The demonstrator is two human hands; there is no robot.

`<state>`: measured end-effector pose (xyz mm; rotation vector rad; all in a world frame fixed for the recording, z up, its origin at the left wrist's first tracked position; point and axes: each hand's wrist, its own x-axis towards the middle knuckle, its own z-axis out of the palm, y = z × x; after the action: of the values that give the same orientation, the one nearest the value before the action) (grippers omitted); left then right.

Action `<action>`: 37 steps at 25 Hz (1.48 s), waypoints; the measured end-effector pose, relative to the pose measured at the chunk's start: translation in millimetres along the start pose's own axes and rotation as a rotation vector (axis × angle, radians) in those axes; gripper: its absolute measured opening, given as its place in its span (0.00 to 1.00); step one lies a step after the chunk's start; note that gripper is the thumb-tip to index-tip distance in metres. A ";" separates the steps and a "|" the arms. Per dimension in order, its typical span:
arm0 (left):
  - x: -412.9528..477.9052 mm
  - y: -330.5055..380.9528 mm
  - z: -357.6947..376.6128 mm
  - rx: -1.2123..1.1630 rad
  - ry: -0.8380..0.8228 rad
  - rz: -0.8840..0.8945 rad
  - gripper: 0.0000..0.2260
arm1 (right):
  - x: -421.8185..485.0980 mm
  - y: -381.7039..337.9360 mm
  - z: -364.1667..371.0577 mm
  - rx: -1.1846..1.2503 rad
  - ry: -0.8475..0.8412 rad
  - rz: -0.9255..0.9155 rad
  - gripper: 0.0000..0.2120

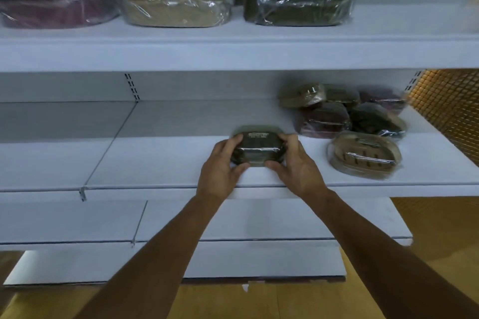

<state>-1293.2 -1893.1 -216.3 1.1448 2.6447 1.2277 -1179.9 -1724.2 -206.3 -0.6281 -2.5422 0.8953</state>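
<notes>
- The dark green soap dish (257, 147) sits between both hands on the middle shelf (160, 163).
- The left hand (222, 169) and right hand (294, 166) hold its two ends.
- It is oval, wrapped in shiny clear plastic.

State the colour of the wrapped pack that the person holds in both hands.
Dark olive green. The pack, in clear wrapping, shows best in the head view.

The dark soap dish (256, 146) is wrapped in glossy clear plastic film — the white shelf (160, 163) looks matt and smooth.
</notes>
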 end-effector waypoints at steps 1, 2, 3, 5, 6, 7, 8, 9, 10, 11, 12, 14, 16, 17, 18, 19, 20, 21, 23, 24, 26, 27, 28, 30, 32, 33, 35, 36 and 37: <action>-10.2 6.2 0.1 -0.001 -0.010 -0.014 0.30 | -11.4 -0.8 -4.2 -0.013 -0.001 0.007 0.30; -18.9 12.0 0.0 0.000 -0.013 -0.020 0.31 | -21.5 -2.6 -8.3 -0.028 -0.008 0.003 0.30; -27.6 19.1 -1.3 0.003 -0.020 -0.023 0.31 | -31.8 -5.4 -14.0 -0.034 -0.021 0.001 0.31; -41.5 31.2 -3.7 -0.006 -0.033 -0.010 0.32 | -47.9 -8.1 -25.4 -0.058 -0.062 0.013 0.36; -47.2 37.1 -5.4 -0.019 -0.031 0.010 0.32 | -55.8 -8.9 -31.9 -0.093 -0.081 0.022 0.37; -52.1 44.0 -8.1 -0.027 -0.024 0.028 0.33 | -63.5 -10.2 -39.1 -0.129 -0.091 0.032 0.38; -56.1 53.8 -12.8 -0.026 -0.014 0.049 0.33 | -71.4 -12.8 -48.7 -0.151 -0.082 0.032 0.38; -59.3 63.2 -17.4 -0.020 -0.001 0.067 0.33 | -78.6 -16.4 -59.0 -0.160 -0.066 0.025 0.38; -62.2 72.0 -21.4 -0.014 0.011 0.084 0.32 | -85.3 -20.9 -69.9 -0.166 -0.045 0.009 0.38; -65.3 81.0 -25.9 -0.003 0.024 0.104 0.32 | -91.8 -26.3 -81.4 -0.175 -0.025 -0.009 0.37; -69.2 89.5 -30.5 0.007 0.031 0.120 0.32 | -98.7 -31.6 -92.5 -0.188 -0.012 -0.025 0.37; -77.4 106.8 -39.8 0.004 0.037 0.157 0.32 | -113.3 -43.2 -115.8 -0.206 -0.003 -0.048 0.37; -84.2 125.4 -50.2 -0.005 0.048 0.212 0.32 | -125.9 -53.1 -138.2 -0.215 0.006 -0.072 0.37; -86.7 134.9 -55.6 -0.004 0.057 0.244 0.32 | -131.2 -57.4 -148.8 -0.213 0.014 -0.084 0.36; -88.7 145.3 -60.5 -0.004 0.068 0.277 0.32 | -136.2 -61.4 -159.9 -0.212 0.030 -0.100 0.36; -90.1 155.6 -65.5 -0.004 0.080 0.306 0.32 | -139.9 -65.0 -170.6 -0.213 0.054 -0.117 0.36; -90.9 166.2 -70.7 -0.008 0.094 0.330 0.32 | -142.5 -68.6 -181.3 -0.217 0.085 -0.133 0.36; -90.9 177.2 -76.0 -0.016 0.111 0.354 0.31 | -144.3 -72.7 -192.7 -0.226 0.117 -0.150 0.35; -88.6 197.2 -86.5 -0.037 0.143 0.398 0.31 | -146.4 -82.0 -214.8 -0.246 0.161 -0.187 0.35; -85.7 206.4 -91.7 -0.043 0.155 0.413 0.31 | -146.8 -86.6 -225.5 -0.256 0.182 -0.202 0.35; -77.4 224.3 -101.4 -0.046 0.174 0.434 0.31 | -146.1 -94.0 -245.3 -0.269 0.228 -0.228 0.35; -72.6 232.4 -104.6 -0.046 0.183 0.440 0.31 | -145.2 -96.2 -253.7 -0.266 0.249 -0.235 0.35; -66.8 240.8 -106.8 -0.047 0.192 0.450 0.31 | -143.4 -97.8 -262.1 -0.257 0.268 -0.240 0.35; -56.5 254.9 -106.8 -0.046 0.203 0.468 0.31 | -137.0 -97.1 -275.0 -0.238 0.291 -0.247 0.34; -46.0 267.6 -103.1 -0.037 0.208 0.475 0.31 | -127.6 -92.0 -286.2 -0.228 0.301 -0.249 0.34; -39.4 274.2 -99.8 -0.027 0.210 0.476 0.31 | -121.7 -88.2 -292.3 -0.226 0.304 -0.246 0.34; -25.5 284.4 -92.4 -0.003 0.214 0.471 0.31 | -109.1 -79.6 -302.9 -0.235 0.309 -0.236 0.34; -17.5 288.3 -87.8 0.014 0.223 0.467 0.30 | -101.9 -75.2 -308.0 -0.243 0.307 -0.233 0.33; -9.4 291.2 -82.6 0.038 0.240 0.462 0.30 | -94.4 -70.7 -312.4 -0.250 0.301 -0.231 0.33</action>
<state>-1132.0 -1829.3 32.0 1.7964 2.6601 1.4639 -972.4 -1669.4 49.5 -0.4836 -2.4040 0.3761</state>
